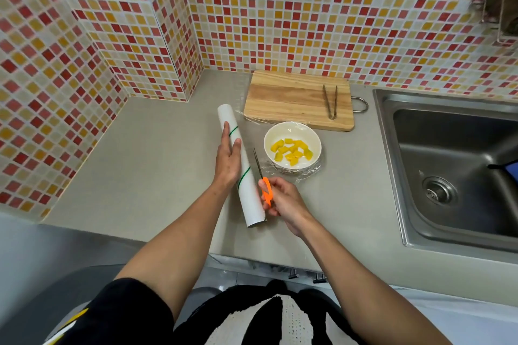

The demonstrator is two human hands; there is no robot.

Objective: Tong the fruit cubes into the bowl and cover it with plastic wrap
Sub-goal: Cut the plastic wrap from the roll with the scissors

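- We find the desk point(145, 148) a smooth grey slab; everything is grouped near the steel sink point(448, 165), within easy reach.
- The wooden cutting board point(288, 101) lies flat at the back, bare of fruit. We judge the tonging done.
- The plastic wrap roll point(241, 165), a long white tube with thin green stripes, lies beside the bowl. Our left hand point(228, 161) rests flat and open on it, apparently to stop it rolling.
- The white bowl point(292, 145), round and glossy, holds the yellow fruit cubes point(293, 152). Clear film point(304, 173) wrinkles round it; whether it spans the rim fully we cannot tell.
- Our right hand point(281, 200) is clamped on the orange-handled scissors point(263, 179), blades aimed along the roll, likely to cut the sheet free.
- The metal tongs point(330, 101) rest on the board, set aside.
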